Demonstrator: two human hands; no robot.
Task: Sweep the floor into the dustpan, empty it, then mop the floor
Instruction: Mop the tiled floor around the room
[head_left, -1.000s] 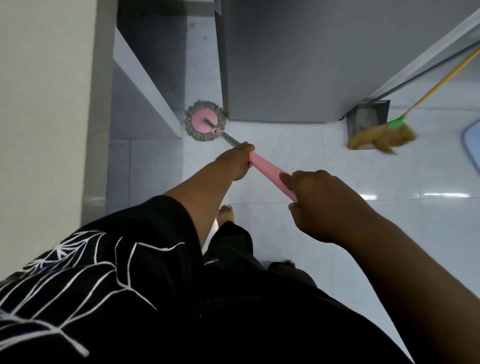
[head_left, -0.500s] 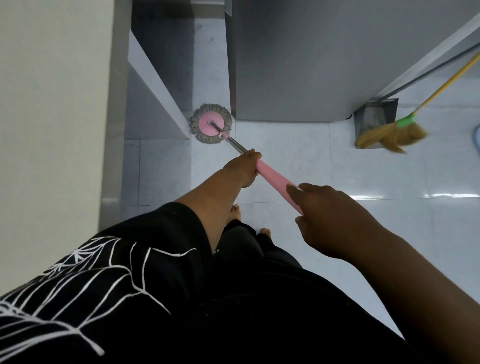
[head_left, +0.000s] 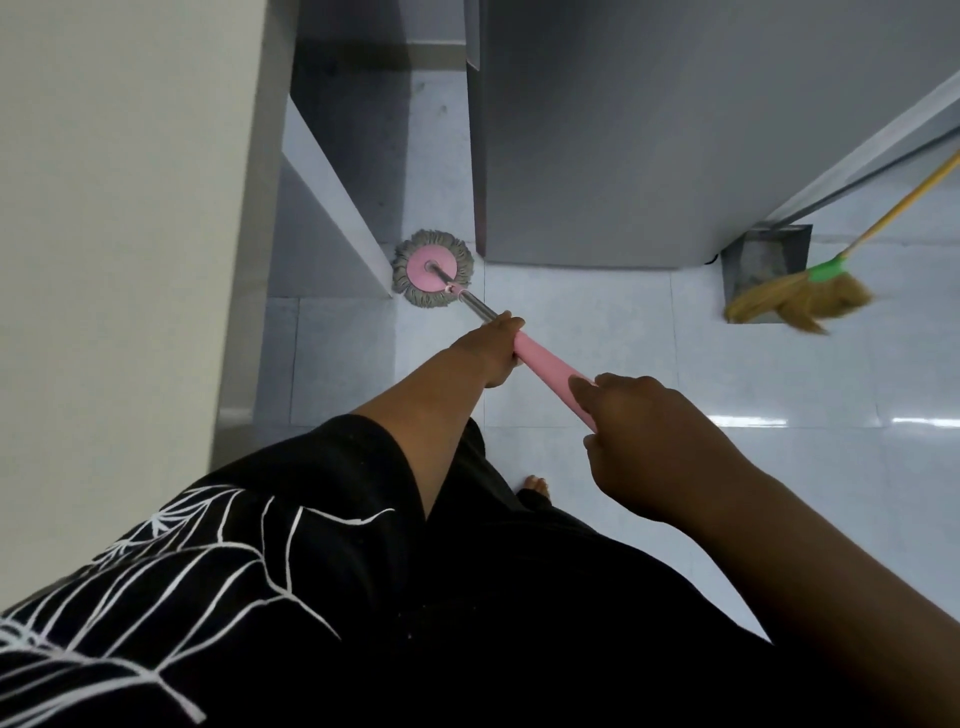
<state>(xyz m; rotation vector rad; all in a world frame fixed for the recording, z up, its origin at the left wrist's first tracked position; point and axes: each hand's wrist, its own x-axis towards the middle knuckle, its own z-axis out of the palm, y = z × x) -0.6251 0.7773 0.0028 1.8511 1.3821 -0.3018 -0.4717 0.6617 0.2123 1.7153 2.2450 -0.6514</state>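
Two-handed mopping stage. Tiled floor (head_left: 779, 467) is glossy; grey cabinet (head_left: 675, 130) and white partition (head_left: 332, 208) leave a narrow gap. Keep the mop head (head_left: 432, 269) flat, short pulls out of that gap. It sits at the gap mouth, just beside the partition corner, well ahead of the left grip (head_left: 496, 349), curled round the pink handle (head_left: 545, 366); right grip (head_left: 649, 436) curls round it nearer the body.

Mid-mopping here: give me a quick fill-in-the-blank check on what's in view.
The left hand and right hand grip the mop's ____ handle.
The ____ hand sits nearer the mop head.
The bristles of the broom rest in front of the grey ____.
Missing: pink; left; dustpan.
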